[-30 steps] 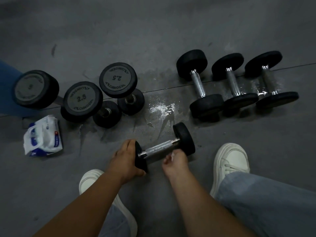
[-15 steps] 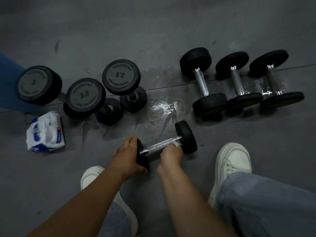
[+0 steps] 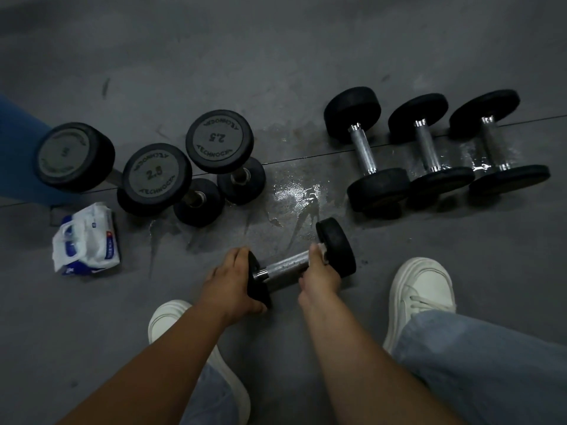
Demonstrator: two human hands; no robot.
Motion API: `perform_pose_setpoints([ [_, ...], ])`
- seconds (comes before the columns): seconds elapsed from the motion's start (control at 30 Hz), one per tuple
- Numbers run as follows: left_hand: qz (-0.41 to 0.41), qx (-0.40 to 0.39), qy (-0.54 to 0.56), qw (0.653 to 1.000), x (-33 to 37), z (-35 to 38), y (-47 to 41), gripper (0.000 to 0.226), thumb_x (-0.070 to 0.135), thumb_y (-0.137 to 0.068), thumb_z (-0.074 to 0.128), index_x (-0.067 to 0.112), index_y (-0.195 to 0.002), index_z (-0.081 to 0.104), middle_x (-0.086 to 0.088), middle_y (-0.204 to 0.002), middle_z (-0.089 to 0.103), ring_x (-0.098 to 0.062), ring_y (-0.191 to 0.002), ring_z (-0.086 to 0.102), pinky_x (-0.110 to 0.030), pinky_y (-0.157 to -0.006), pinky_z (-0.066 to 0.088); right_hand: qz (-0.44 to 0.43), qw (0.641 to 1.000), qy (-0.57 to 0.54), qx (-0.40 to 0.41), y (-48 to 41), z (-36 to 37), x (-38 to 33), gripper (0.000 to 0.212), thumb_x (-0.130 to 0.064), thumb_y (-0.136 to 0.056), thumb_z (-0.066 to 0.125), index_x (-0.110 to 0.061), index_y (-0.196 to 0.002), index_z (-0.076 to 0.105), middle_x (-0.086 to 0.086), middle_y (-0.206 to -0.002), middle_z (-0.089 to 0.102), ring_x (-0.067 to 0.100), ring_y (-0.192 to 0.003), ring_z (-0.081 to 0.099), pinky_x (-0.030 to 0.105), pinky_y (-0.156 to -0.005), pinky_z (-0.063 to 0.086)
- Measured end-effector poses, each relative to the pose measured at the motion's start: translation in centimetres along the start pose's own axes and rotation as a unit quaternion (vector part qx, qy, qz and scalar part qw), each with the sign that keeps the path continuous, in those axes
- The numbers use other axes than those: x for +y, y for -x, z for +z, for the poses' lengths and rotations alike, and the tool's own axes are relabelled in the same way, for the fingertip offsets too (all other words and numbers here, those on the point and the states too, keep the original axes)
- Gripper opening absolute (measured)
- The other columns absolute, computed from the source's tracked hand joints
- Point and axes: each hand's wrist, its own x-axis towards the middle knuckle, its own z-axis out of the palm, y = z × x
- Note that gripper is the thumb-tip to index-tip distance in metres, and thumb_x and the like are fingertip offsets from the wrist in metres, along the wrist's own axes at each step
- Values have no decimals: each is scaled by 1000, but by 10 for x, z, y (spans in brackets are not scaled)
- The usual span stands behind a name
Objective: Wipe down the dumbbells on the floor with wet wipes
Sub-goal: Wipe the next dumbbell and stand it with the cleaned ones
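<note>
The left hand [image 3: 233, 283] clamps the dumbbell [image 3: 287, 265] by its left head; the right hand [image 3: 320, 276], gripping a wet wipe [image 3: 322, 251], has slid along the handle to the right head.

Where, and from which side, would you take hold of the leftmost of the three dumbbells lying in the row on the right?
Take this dumbbell by its chrome handle, coming down from above, palm across the bar. It lies on its side with both round heads on the floor, so the bar likely sits clear for fingers to curl under. The neighbouring dumbbell crowds its right.
</note>
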Motion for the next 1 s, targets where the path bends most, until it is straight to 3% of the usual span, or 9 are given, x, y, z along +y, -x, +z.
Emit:
perform_pose_setpoints([
  [0.17,1,4,-3,1000,0,0,0,129,44,-52,91,21,-153,13,3,-157,18,-28,-137,37,-37,-111,35,39,999,-8,5,-11,10,-11,40,-49,-85,67,-14,-103,58,4,-103,63,21,-89,61,37,-84,54],
  [0.27,2,2,4,1000,-1,0,0,128,44,-52,91,22,-152,14,3,-155,20,-28,-135,38,-37,-109,37,-4,1000,3,-8,-2,2,2,37,-46,-93,57,-10,-104,59,1,-86,58,14,-70,56,27,-62,49],
  [0.4,5,6,0,1000,-2,2,-1,129,45,-51,91,22,-152,15,4,-155,20,-27,-136,38,-37,-109,36,28,999,-37,-19,-7,4,-7,46,-45,-92,58,-6,-118,59,-2,-87,58,18,-84,57,32,-74,48],
  [0.47,7,9,-4,1000,-2,1,-1,128,44,-52,91,20,-152,15,3,-155,21,-27,-136,38,-37,-110,35,37,997,-23,-56,-9,10,-13,52,-45,-95,53,-5,-128,53,-2,-88,56,17,-77,56,31,-71,50],
  [0.63,7,7,-3,1000,-1,0,-1,128,43,-52,91,18,-153,15,1,-156,20,-26,-137,37,-36,-110,34,-28,999,-23,22,-8,1,9,44,-41,-92,61,-2,-110,67,5,-82,62,19,-73,58,27,-62,47],
  [0.73,6,3,-7,1000,-2,1,-2,130,44,-52,91,19,-153,14,0,-157,19,-28,-137,37,-36,-111,34,28,999,-32,-29,-12,6,-8,47,-41,-93,59,-5,-124,57,8,-112,62,26,-107,61,35,-82,48],
  [0.8,2,1,-1,1000,-1,0,-2,131,43,-51,92,19,-153,14,1,-157,19,-28,-137,37,-37,-111,35,50,997,-22,-59,-11,9,-17,46,-38,-97,52,-6,-131,51,7,-117,58,28,-117,58,35,-84,48],
  [0.9,2,1,8,1000,-1,1,-2,130,42,-50,92,19,-152,16,1,-156,20,-29,-136,38,-37,-109,37,13,999,-39,-1,-7,3,-1,37,-40,-93,60,-8,-111,63,4,-89,63,19,-73,61,29,-63,49],
  [1.0,2,4,4,1000,-3,2,-4,129,43,-50,92,20,-152,16,1,-156,21,-29,-136,38,-37,-110,36,12,998,-68,6,-8,3,6,41,-41,-91,62,-4,-109,63,1,-76,58,13,-64,53,28,-59,44],
])
